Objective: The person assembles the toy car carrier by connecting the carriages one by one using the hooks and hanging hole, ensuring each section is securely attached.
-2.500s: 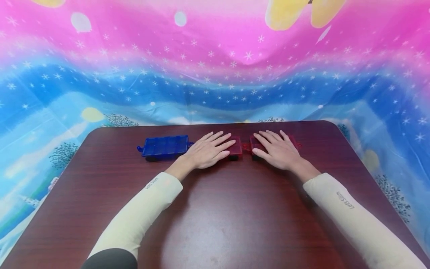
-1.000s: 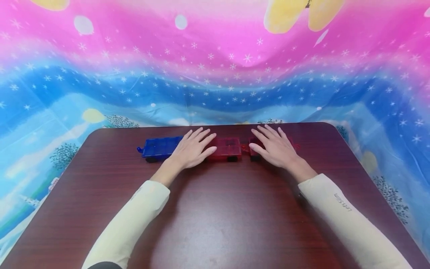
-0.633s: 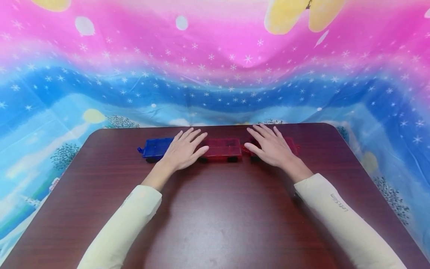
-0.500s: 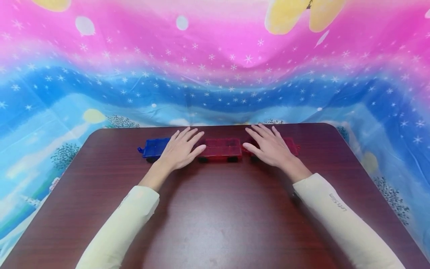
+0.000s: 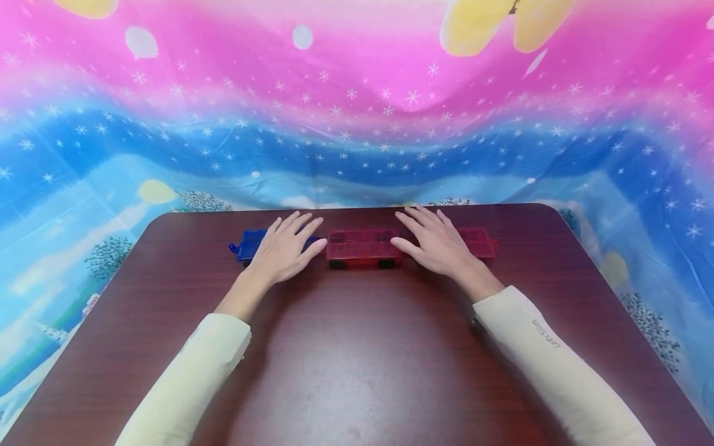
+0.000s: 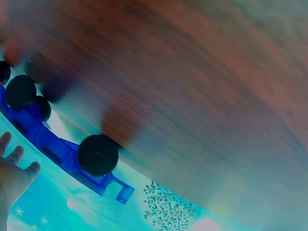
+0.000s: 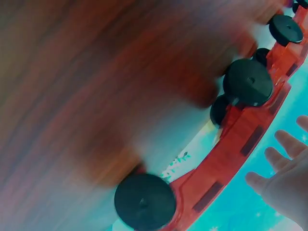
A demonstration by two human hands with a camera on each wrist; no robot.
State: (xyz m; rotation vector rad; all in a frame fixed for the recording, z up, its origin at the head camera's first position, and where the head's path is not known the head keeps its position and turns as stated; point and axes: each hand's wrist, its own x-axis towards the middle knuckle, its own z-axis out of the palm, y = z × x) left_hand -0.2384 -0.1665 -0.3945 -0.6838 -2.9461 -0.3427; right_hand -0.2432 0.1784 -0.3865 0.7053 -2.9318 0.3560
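Observation:
Three toy train wagons stand in a row near the table's far edge: a translucent blue wagon [image 5: 250, 243], a red wagon [image 5: 361, 246] in the middle and another red wagon [image 5: 480, 241] on the right. Spread over the blue one is my left hand [image 5: 283, 249], fingers straight, hiding most of it. My right hand [image 5: 436, 243] stretches above the right wagon and covers the coupling to the middle one. Both wrist views show the fingers apart from the wagons' sides. Black wheels and an end hook appear on the blue wagon [image 6: 61, 153] in the left wrist view.
The dark red-brown wooden table [image 5: 357, 347] has rounded far corners. Behind it hangs a pink and blue cloth [image 5: 357, 124] printed with snowflakes and trees, running round both sides.
My left hand has slid left from the middle red wagon to over the blue one, uncovering the middle wagon. The right hand has shifted a little left. The wagons stay nearly in place.

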